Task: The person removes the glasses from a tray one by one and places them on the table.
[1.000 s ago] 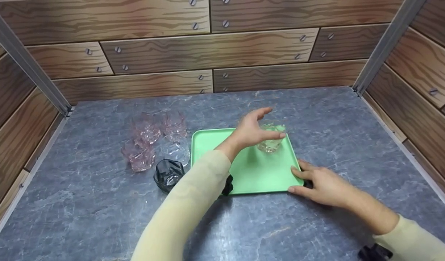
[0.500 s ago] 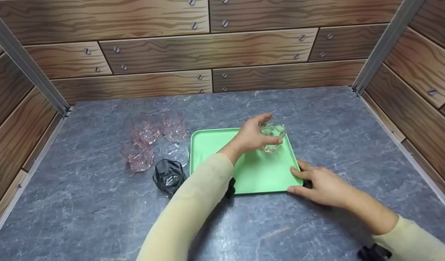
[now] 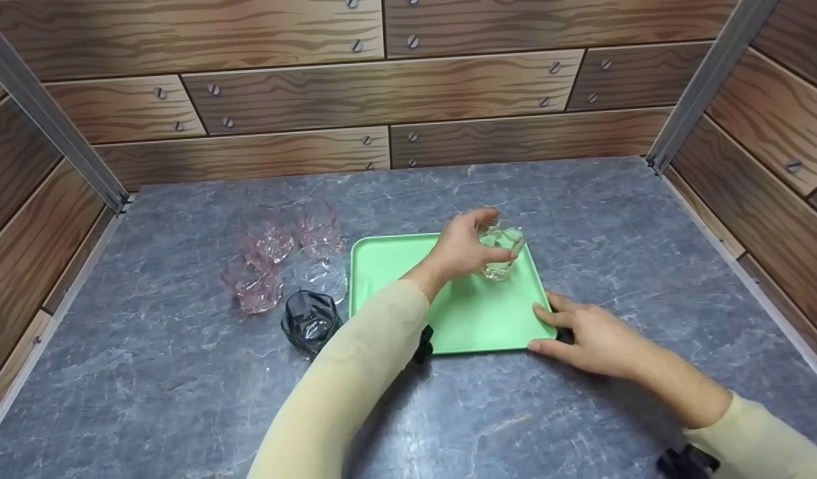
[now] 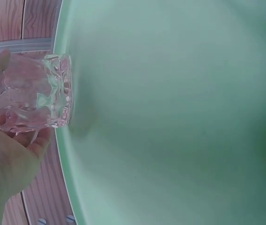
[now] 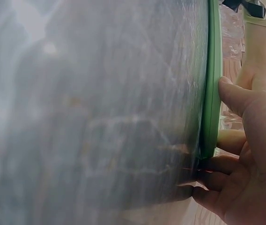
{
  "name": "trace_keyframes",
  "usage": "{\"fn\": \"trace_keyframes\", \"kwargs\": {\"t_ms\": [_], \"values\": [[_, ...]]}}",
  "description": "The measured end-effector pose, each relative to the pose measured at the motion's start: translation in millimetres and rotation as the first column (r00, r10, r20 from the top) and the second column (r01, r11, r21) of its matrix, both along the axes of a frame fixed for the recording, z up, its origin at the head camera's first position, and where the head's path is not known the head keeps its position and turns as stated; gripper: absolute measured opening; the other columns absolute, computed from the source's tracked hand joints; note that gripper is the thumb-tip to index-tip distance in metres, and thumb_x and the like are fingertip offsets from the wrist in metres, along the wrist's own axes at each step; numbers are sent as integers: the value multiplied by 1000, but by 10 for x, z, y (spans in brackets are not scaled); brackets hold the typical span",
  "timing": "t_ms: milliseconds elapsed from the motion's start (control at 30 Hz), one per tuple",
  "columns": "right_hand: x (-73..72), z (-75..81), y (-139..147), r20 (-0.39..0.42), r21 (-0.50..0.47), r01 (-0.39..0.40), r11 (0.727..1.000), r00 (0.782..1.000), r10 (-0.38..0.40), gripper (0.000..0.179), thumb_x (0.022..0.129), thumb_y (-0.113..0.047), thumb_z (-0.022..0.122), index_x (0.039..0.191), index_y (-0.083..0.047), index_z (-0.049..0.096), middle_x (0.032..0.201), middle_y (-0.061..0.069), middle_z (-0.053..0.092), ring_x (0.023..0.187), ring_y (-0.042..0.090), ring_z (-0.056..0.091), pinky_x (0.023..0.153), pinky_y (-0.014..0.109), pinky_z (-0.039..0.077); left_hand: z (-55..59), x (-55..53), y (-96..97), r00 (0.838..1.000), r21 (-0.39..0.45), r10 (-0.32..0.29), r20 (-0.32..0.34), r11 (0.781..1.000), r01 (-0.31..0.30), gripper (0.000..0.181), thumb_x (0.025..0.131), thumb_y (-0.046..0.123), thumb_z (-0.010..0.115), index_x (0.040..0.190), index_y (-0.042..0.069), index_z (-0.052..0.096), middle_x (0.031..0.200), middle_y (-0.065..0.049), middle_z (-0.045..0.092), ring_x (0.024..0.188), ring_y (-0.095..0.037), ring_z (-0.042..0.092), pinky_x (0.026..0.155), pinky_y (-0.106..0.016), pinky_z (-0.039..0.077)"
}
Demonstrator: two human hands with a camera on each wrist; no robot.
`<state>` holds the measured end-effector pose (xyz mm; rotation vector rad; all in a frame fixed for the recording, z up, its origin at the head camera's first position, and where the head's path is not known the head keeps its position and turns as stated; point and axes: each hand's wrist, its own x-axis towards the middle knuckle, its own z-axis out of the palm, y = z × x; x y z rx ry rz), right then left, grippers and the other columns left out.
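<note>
A clear faceted glass (image 3: 499, 256) stands upright at the far right corner of the green tray (image 3: 491, 326). My left hand (image 3: 460, 247) holds this glass, thumb on the near side and fingers on the far side. In the left wrist view the glass (image 4: 32, 93) has its base at the tray's rim; I cannot tell whether it touches the tray surface. My right hand (image 3: 598, 340) grips the tray's near right corner. The right wrist view shows the thumb against the tray edge (image 5: 211, 84), with the other fingers low by the table.
Left of the tray stand several pink glasses (image 3: 257, 291), a clear glass (image 3: 325, 276) and a dark grey glass (image 3: 311, 322). The left forearm passes close by the dark one. Wood-patterned walls (image 3: 382, 93) enclose the grey marbled table (image 3: 182, 399) at the back and sides.
The left hand's thumb and fingers have come down and closed in around the clear glass, which stays at nearly the same spot. The right hand and tray look unmoved.
</note>
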<state>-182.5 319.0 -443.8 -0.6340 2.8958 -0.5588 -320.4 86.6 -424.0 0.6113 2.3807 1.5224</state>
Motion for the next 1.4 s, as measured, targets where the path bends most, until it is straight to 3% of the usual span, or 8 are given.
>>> {"fn": "trace_keyframes", "kwargs": {"t_ms": [233,500,667,867,1100,1400], "values": [[-17,3,-9,-8,-10,-11,1000,1000,11,83,99,-64,64,148,2,56,158,35,40,138,55,48,112,67,42,202,99,-130,999,0,1,-48,1000,-1,79,90,32,88,158,16,50,155,1,56,144,-16,50,113,-36,49],[-14,-2,8,-14,-2,-8,1000,1000,8,80,99,-61,66,148,1,57,157,35,42,139,54,48,111,67,44,679,239,-379,991,8,-6,-136,1000,7,78,88,33,90,155,15,54,148,2,61,137,-14,54,111,-31,49],[-26,-9,-4,-6,1,-5,1000,1000,5,81,99,-63,65,149,1,57,158,35,41,139,55,48,110,67,44,962,339,-645,985,22,-16,-169,1000,20,81,85,30,93,155,13,54,148,-1,62,136,-13,55,113,-28,46],[-25,9,-20,-4,10,-5,1000,1000,5,82,99,-64,65,149,0,57,158,35,41,138,56,47,110,68,43,1184,486,-1070,981,104,25,-191,995,-5,84,79,21,97,152,9,56,138,-3,68,128,-17,62,105,-27,53],[-34,14,-20,4,3,-4,1000,1000,4,86,98,-68,63,149,1,56,157,36,40,140,56,46,111,69,42,1298,664,-1603,967,134,113,-228,987,-84,84,77,21,98,150,12,59,132,4,71,121,-14,65,103,-29,55],[-27,1,-5,-15,-24,-18,1000,1000,17,82,99,-63,65,148,1,57,158,35,41,140,54,47,110,68,44,1185,869,-2173,949,107,176,-262,982,-153,82,76,23,99,148,14,62,134,-1,71,112,-25,70,95,-40,60]]}}
